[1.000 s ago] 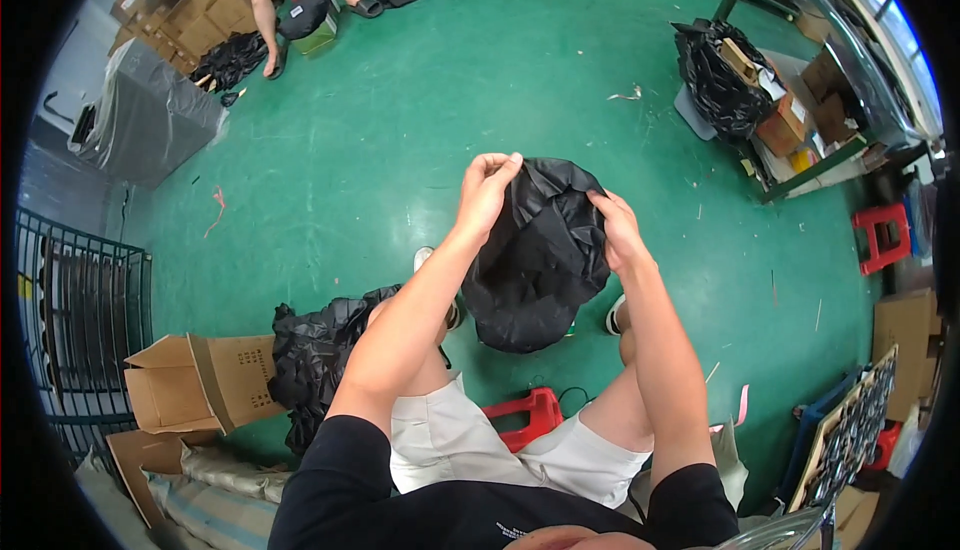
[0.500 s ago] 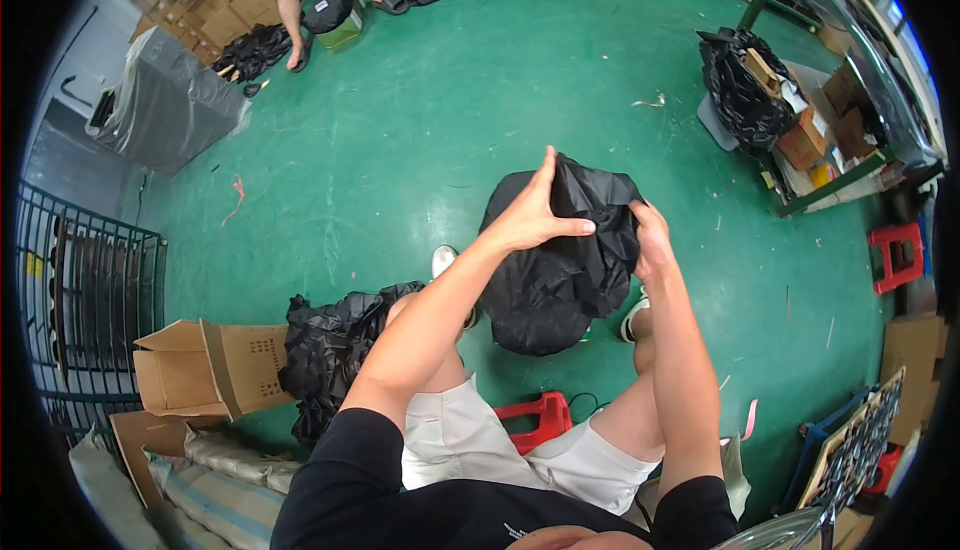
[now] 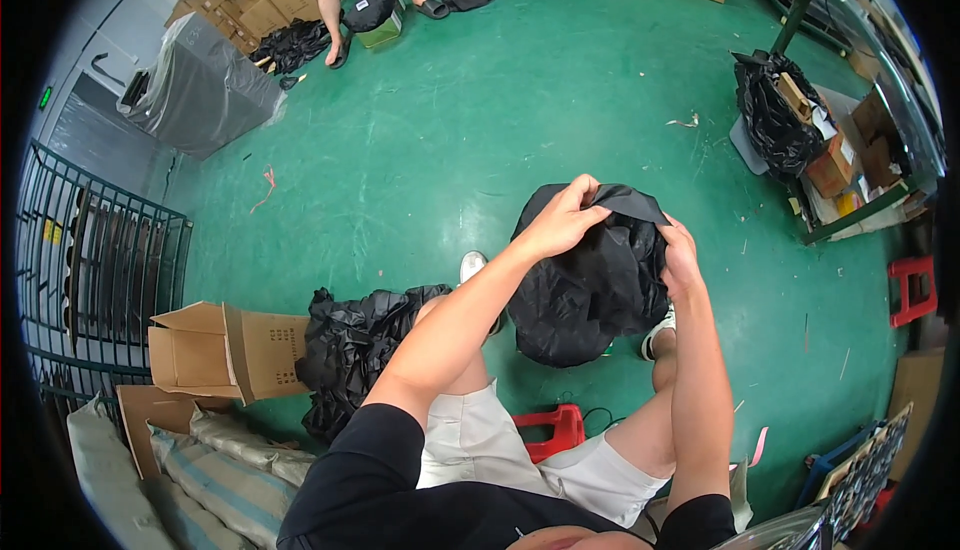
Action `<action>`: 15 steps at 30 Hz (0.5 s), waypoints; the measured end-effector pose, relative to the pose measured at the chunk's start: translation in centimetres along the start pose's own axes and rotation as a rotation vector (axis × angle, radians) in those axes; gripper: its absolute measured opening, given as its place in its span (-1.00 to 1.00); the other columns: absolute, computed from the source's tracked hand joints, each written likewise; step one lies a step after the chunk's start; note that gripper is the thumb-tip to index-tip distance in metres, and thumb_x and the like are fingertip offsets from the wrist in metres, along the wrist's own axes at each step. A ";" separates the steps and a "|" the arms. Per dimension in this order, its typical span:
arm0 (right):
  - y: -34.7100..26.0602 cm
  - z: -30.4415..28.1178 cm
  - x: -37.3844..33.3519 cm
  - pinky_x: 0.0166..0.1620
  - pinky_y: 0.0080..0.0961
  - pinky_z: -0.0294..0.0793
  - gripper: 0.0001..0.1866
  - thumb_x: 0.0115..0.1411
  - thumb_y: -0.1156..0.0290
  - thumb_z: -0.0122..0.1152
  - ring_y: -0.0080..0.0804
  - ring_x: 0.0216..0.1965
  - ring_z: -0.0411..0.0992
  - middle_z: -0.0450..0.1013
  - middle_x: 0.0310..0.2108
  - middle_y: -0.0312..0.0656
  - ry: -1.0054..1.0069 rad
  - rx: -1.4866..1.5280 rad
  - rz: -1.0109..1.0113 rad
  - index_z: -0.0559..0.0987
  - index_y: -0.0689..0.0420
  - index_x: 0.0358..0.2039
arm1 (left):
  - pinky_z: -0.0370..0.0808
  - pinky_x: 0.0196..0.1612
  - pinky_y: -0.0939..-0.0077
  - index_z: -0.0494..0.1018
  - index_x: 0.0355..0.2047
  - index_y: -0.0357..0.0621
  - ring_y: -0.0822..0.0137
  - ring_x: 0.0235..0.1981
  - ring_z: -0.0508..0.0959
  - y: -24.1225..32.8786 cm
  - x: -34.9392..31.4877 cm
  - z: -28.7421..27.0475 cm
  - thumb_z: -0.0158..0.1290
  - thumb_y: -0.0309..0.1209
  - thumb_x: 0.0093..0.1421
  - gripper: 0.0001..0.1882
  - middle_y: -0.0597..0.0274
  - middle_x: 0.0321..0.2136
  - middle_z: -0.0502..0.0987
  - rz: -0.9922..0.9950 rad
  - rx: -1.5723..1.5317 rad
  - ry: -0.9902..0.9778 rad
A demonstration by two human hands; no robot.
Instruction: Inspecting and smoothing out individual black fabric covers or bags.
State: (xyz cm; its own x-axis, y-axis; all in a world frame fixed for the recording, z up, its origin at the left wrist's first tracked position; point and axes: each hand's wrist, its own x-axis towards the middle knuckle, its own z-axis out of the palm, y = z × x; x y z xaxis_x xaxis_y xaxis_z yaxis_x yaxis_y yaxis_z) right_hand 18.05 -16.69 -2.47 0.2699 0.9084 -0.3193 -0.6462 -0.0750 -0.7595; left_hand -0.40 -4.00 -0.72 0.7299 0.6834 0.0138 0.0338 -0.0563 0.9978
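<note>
In front of my knees is a crumpled black fabric bag [image 3: 590, 295], rounded in outline, with its upper edge raised. My left hand [image 3: 568, 220] pinches that edge from the far left, thumb and fingers pressed together on the cloth. At the right side my right hand [image 3: 680, 258] grips the rim, its fingers partly hidden by the fabric. Whatever the bag rests on is mostly covered by it. Beside my left knee lies a heap of similar black fabric [image 3: 355, 350].
An open cardboard box [image 3: 235, 350] lies left of the heap, with stuffed sacks [image 3: 220, 475] nearer me. A red stool [image 3: 555, 432] shows between my legs. Green shelving [image 3: 865, 195] and a black-lined bin [image 3: 780, 120] stand right. Another person's legs [image 3: 335, 15] are at the far left.
My left hand was spread with fingers apart at the bag's opening; now it has closed on the edge. My right hand keeps its grip. The view has shifted slightly.
</note>
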 end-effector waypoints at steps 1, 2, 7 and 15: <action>0.3 -0.6 0.2 -0.03 -0.42 0.55 -0.68 0.33 0.45 -0.11 -0.34 -0.12 0.55 0.54 -0.09 -0.10 0.048 -0.038 0.005 0.49 0.29 0.01 | 0.36 -0.25 0.52 0.40 -0.24 -0.27 0.48 -0.35 0.35 0.0 0.3 -0.3 0.06 -0.35 0.24 -0.78 0.31 -0.37 0.42 -0.009 0.101 -0.015; 0.1 -0.1 0.0 -0.03 -0.42 0.55 -0.68 0.33 0.45 -0.11 -0.34 -0.12 0.55 0.54 -0.09 -0.10 0.048 -0.038 0.007 0.49 0.29 0.01 | 0.35 -0.30 0.52 0.43 -0.30 -0.28 0.48 -0.41 0.33 0.0 0.4 -0.5 0.06 -0.34 0.25 -0.79 0.35 -0.44 0.42 -0.019 0.206 -0.027; -0.5 0.7 -0.7 -0.02 -0.38 0.54 -0.65 0.31 0.41 -0.11 -0.30 -0.13 0.55 0.55 -0.11 -0.06 -0.046 -0.075 0.114 0.50 0.34 -0.01 | 0.45 -0.22 0.60 0.56 -0.28 -0.27 0.57 -0.37 0.51 -0.1 0.5 -2.4 0.05 -0.26 0.31 -0.72 0.37 -0.37 0.60 -0.312 -0.315 -0.261; -1.0 -0.2 -2.1 0.11 -0.17 0.46 -0.49 0.38 0.16 -0.12 -0.08 -0.02 0.51 0.49 0.00 0.10 -0.290 0.378 0.228 0.46 0.41 0.03 | 0.56 -0.17 0.48 0.53 -0.19 -0.37 0.37 -0.33 0.63 4.3 -1.1 -3.3 0.08 -0.19 0.30 -0.61 0.13 -0.30 0.63 -0.468 -0.571 -0.268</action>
State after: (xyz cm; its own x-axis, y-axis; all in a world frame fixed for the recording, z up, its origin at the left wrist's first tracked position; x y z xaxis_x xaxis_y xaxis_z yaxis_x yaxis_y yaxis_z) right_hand 18.31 -18.58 -1.19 -0.0812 0.9668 -0.2423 -0.8922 -0.1789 -0.4148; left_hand -3.28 -2.56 3.81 0.8686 0.3407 -0.3597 0.0753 0.6269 0.7754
